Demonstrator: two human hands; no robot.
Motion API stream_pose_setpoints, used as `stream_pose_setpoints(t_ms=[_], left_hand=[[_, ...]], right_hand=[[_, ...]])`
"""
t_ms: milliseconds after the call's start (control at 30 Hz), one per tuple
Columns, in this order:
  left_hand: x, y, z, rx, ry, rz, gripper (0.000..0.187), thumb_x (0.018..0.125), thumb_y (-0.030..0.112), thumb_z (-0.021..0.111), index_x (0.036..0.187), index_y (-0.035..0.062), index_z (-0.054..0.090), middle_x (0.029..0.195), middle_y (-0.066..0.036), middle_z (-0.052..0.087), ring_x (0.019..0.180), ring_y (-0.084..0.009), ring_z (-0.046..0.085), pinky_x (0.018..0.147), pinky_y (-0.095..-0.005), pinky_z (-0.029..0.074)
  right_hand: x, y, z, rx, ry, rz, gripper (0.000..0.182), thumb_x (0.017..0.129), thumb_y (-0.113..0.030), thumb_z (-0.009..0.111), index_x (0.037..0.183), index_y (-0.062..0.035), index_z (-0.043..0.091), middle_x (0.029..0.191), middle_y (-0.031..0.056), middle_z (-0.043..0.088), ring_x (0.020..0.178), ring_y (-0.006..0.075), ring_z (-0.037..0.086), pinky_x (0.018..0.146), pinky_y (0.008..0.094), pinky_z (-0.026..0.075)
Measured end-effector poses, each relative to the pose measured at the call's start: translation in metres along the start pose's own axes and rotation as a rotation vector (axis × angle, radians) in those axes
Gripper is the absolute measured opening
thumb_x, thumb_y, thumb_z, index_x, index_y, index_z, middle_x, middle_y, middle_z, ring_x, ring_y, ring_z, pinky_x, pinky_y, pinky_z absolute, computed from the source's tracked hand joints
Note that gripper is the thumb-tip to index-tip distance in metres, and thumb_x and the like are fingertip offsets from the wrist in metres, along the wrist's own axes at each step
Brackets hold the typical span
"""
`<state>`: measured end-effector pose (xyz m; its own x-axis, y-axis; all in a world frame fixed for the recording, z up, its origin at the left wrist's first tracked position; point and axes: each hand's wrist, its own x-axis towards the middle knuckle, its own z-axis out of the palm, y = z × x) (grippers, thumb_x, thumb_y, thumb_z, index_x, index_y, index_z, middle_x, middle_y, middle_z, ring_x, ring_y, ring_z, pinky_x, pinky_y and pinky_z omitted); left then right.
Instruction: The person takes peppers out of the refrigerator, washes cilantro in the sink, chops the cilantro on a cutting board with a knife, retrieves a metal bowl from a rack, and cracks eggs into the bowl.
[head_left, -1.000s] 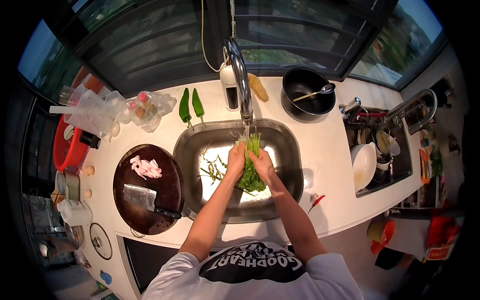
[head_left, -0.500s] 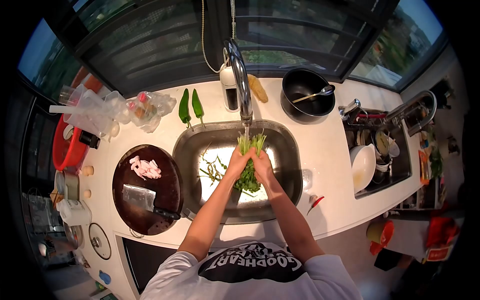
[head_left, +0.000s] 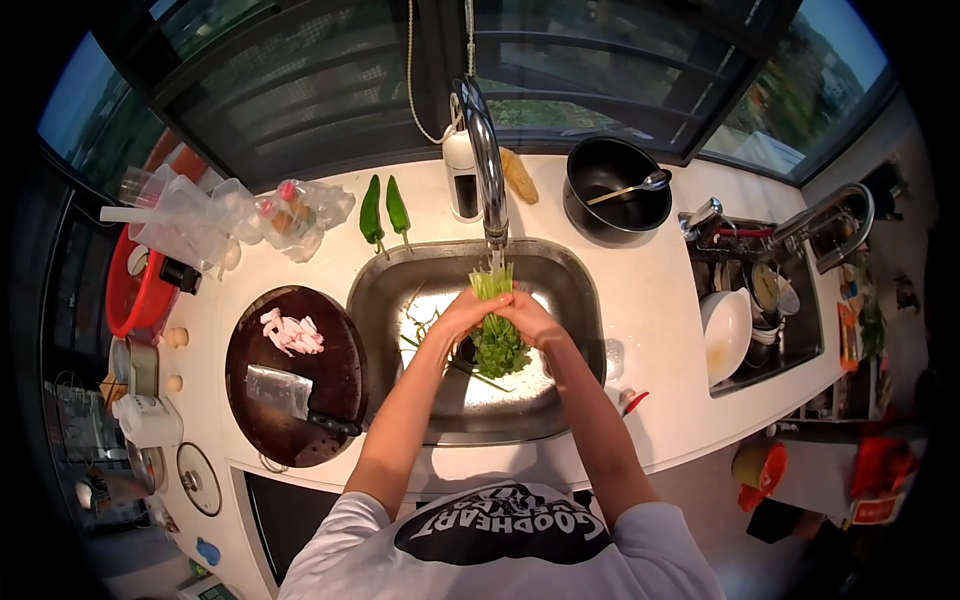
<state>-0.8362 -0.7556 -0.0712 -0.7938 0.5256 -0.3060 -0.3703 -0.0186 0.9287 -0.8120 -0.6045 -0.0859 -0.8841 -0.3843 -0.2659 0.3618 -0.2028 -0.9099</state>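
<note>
A bunch of leafy green herbs (head_left: 500, 350) is held over the steel sink (head_left: 375, 300), its pale cut stems toward the faucet (head_left: 485, 150) and its leaves toward me. My left hand (head_left: 466, 312) wraps round the bunch from the left. From the other side my right hand (head_left: 527, 316) grips it, and the hands meet across the stems. Water from the spout falls on the stem ends. Loose green stem scraps (head_left: 415, 325) lie in the basin, left of my left hand.
Left of the sink, a round dark cutting board (head_left: 300, 390) bears pale sliced meat (head_left: 292, 331) and a cleaver (head_left: 280, 392). Two green peppers (head_left: 370, 212) lie behind the sink. A black pot (head_left: 590, 215) with a spoon stands behind right. Dishes (head_left: 725, 330) fill a second sink.
Both hands have shifted slightly toward me, and their grip on the herbs has changed. The bunch is more upright and compact, with its leaves hanging between the wrists.
</note>
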Motion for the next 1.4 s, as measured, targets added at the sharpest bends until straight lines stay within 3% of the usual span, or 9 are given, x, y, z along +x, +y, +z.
stream_pose_setpoints(t_ms=[67,200,400,433,600,900,1133,1233,1400], left_hand=[[-0.008,0.032,0.005,0.027,0.03,-0.164,0.041,0.092,0.026,0.054,0.122,-0.0013,0.049,0.108,-0.011,0.061,0.094,-0.0173,0.059,0.08,-0.0333,0.05],[0.003,0.018,-0.001,-0.201,0.154,-0.054,0.031,0.092,0.019,0.053,0.113,-0.0032,0.052,0.105,-0.015,0.062,0.093,-0.021,0.06,0.08,-0.0356,0.051],[0.004,0.01,-0.01,-0.507,0.308,0.096,0.025,0.091,0.014,0.055,0.109,-0.0022,0.051,0.095,-0.014,0.062,0.091,-0.0241,0.062,0.08,-0.0365,0.052],[0.001,0.012,-0.01,-0.501,0.339,0.096,0.024,0.09,0.014,0.057,0.107,-0.0025,0.052,0.095,-0.014,0.062,0.088,-0.023,0.062,0.076,-0.0353,0.053],[-0.01,0.026,-0.005,-0.475,0.42,0.074,0.022,0.085,0.012,0.064,0.1,-0.0028,0.057,0.091,-0.011,0.063,0.077,-0.0178,0.063,0.065,-0.0307,0.053],[-0.012,0.019,0.002,-0.349,0.336,-0.02,0.023,0.081,0.008,0.068,0.101,0.0003,0.06,0.094,-0.007,0.064,0.084,-0.0158,0.061,0.073,-0.0296,0.05],[-0.019,0.017,0.008,-0.375,0.269,-0.063,0.028,0.083,0.009,0.065,0.108,0.0003,0.057,0.103,-0.01,0.062,0.089,-0.0176,0.061,0.077,-0.0318,0.051],[-0.016,0.013,0.008,-0.4,0.261,-0.105,0.028,0.085,0.01,0.063,0.11,-0.0001,0.055,0.104,-0.011,0.062,0.09,-0.0184,0.061,0.078,-0.0315,0.052],[-0.004,-0.004,0.016,-0.421,0.293,0.144,0.026,0.089,0.014,0.058,0.111,-0.0001,0.055,0.1,-0.01,0.062,0.087,-0.0186,0.06,0.074,-0.0299,0.051]], right_hand=[[-0.005,-0.023,0.009,0.001,-0.051,0.065,0.026,0.089,-0.014,0.055,0.111,0.0002,0.057,0.103,0.0061,0.062,0.09,0.0118,0.059,0.078,0.0252,0.047],[0.001,-0.02,-0.004,-0.137,-0.236,0.256,0.031,0.089,-0.019,0.056,0.113,0.0008,0.056,0.105,0.0068,0.063,0.091,0.0123,0.058,0.082,0.027,0.046],[-0.011,0.045,-0.025,-0.589,-0.14,0.165,0.039,0.085,-0.027,0.061,0.113,-0.0007,0.057,0.104,0.0097,0.063,0.095,0.0155,0.057,0.083,0.0291,0.045],[-0.013,0.046,-0.031,-0.589,-0.142,0.307,0.044,0.08,-0.023,0.068,0.116,-0.0019,0.055,0.107,0.0093,0.062,0.099,0.0162,0.055,0.088,0.029,0.042],[-0.017,0.067,-0.052,-0.364,0.114,-0.147,0.043,0.082,-0.008,0.063,0.122,-0.002,0.049,0.115,0.0069,0.056,0.107,0.0156,0.052,0.093,0.0299,0.041],[0.0,0.012,0.005,-0.056,0.204,-0.207,0.021,0.092,-0.016,0.054,0.104,0.0011,0.059,0.086,-0.003,0.06,0.077,0.0032,0.052,0.069,0.0192,0.042],[-0.003,0.014,0.015,-0.132,0.224,-0.175,0.025,0.095,-0.02,0.047,0.106,-0.0003,0.058,0.084,-0.004,0.057,0.073,0.0028,0.049,0.066,0.0188,0.041],[-0.012,-0.004,0.02,0.091,0.214,0.057,0.025,0.096,-0.021,0.045,0.105,-0.0016,0.058,0.082,-0.0031,0.057,0.07,0.0058,0.05,0.063,0.0215,0.041],[-0.011,0.012,0.019,-0.561,0.369,-0.255,0.026,0.095,-0.024,0.045,0.107,-0.003,0.057,0.079,0.0087,0.062,0.072,0.0157,0.057,0.063,0.0296,0.043]])
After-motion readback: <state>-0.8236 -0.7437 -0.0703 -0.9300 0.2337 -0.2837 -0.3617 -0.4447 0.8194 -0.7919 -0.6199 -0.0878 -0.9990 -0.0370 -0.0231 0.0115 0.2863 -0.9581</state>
